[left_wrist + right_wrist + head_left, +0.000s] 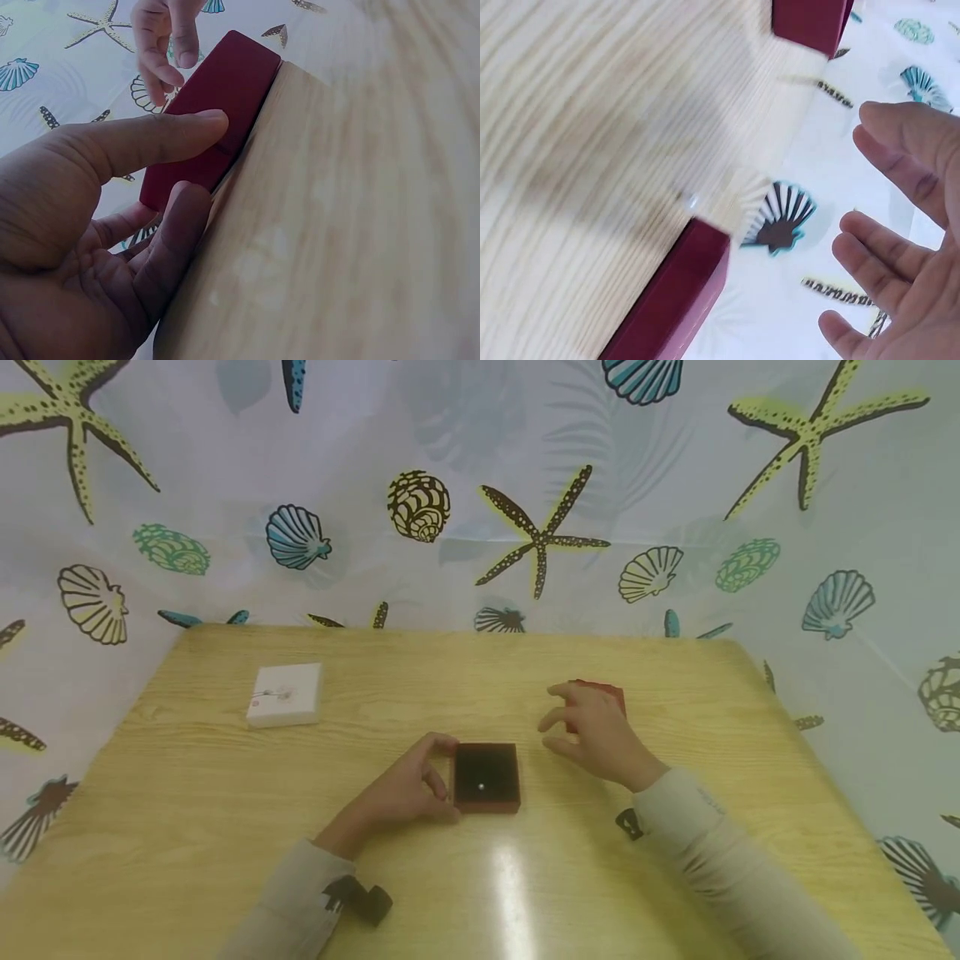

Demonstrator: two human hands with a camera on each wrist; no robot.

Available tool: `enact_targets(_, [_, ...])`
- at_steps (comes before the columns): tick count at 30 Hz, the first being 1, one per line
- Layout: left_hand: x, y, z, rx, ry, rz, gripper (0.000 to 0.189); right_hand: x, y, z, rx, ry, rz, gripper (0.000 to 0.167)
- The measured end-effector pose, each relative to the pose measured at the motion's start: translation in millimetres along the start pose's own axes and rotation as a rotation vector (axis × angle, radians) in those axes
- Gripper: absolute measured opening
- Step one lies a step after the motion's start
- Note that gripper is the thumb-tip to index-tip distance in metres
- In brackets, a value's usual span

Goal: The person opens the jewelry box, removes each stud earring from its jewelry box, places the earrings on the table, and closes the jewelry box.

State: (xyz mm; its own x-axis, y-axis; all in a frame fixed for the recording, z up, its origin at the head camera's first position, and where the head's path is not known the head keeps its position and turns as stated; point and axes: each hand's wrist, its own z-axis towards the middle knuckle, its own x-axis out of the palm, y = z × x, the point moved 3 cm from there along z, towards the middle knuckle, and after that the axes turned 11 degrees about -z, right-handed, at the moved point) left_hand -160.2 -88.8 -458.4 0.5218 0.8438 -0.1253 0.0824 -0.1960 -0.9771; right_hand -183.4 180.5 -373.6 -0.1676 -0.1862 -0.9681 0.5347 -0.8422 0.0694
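Observation:
My left hand (412, 783) holds the dark red jewelry box (487, 807) at its left side, the thumb at the near corner and a finger at the far one. The box stands uncovered on the table; a small shiny bead-like piece (482, 787) shows on its black lining. In the left wrist view, the thumb (180, 135) lies along the red side wall. My right hand (596, 735), fingers spread and holding nothing, hovers beside another red box-shaped piece (613, 693), partly hidden behind it. That piece (679, 292) appears low in the right wrist view, apart from the fingers.
A white box (288, 692) with a printed flower stands at the back left of the wooden table (390, 685). A curtain (360, 443) with shells and starfish hangs behind and beside the table. Close to the right red piece, the right wrist view shows a tiny shiny spot (691, 199).

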Motion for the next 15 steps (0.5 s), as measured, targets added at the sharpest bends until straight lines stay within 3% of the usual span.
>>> enact_targets(5, [0.3,0.0,0.4,0.014,0.007,-0.003,0.089,-2,23,5.8,-0.031,0.049,0.027,0.01])
enact_targets(15, [0.3,-0.6,-1.2,0.011,0.011,-0.008,0.089,0,60,16.3,-0.125,0.05,0.036,0.009])
